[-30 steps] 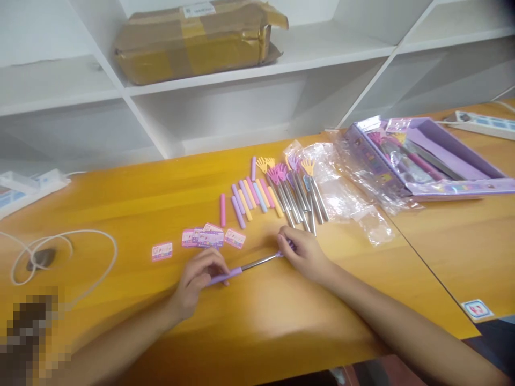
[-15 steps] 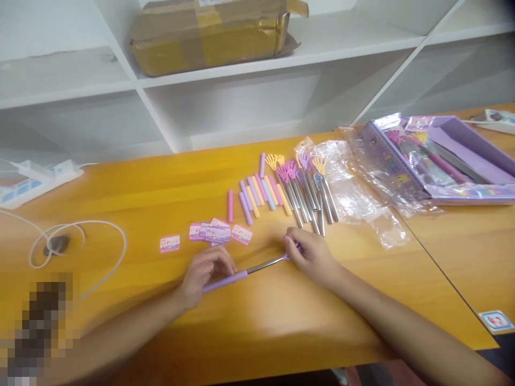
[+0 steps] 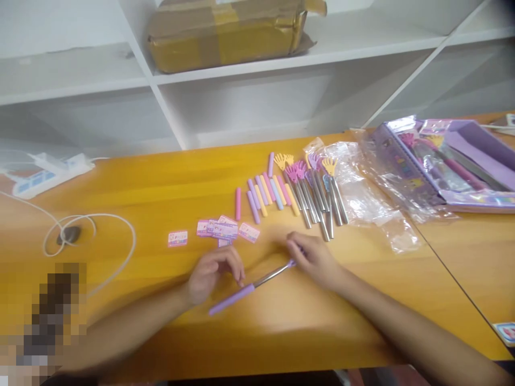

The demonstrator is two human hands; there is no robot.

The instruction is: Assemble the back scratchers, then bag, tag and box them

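My right hand [image 3: 314, 260] is closed around the claw end of a back scratcher [image 3: 270, 276], which has a thin metal rod and a purple sleeve as its handle. The claw itself is mostly hidden in my fist, and the handle slants down to the left above the table. Just above the purple sleeve, my left hand [image 3: 217, 272] hovers with loosely bent fingers and holds nothing. Beyond my hands lie several back scratchers [image 3: 316, 193] with yellow, pink, purple and blue claws. Beside them are loose coloured handle sleeves [image 3: 263, 194] and small printed cards [image 3: 225, 230].
Clear plastic bags [image 3: 362, 187] lie right of the pile. A purple display box [image 3: 478, 201] holding wrapped scratchers stands at the far right. At left are a power strip [image 3: 54, 177] and a looped white cable [image 3: 131, 236]. Shelving with a taped carton [image 3: 229, 40] rises behind.
My left hand has come off the purple handle, whose end now tilts lower toward me. My right hand keeps its hold on the claw end. The whole view has shifted slightly.
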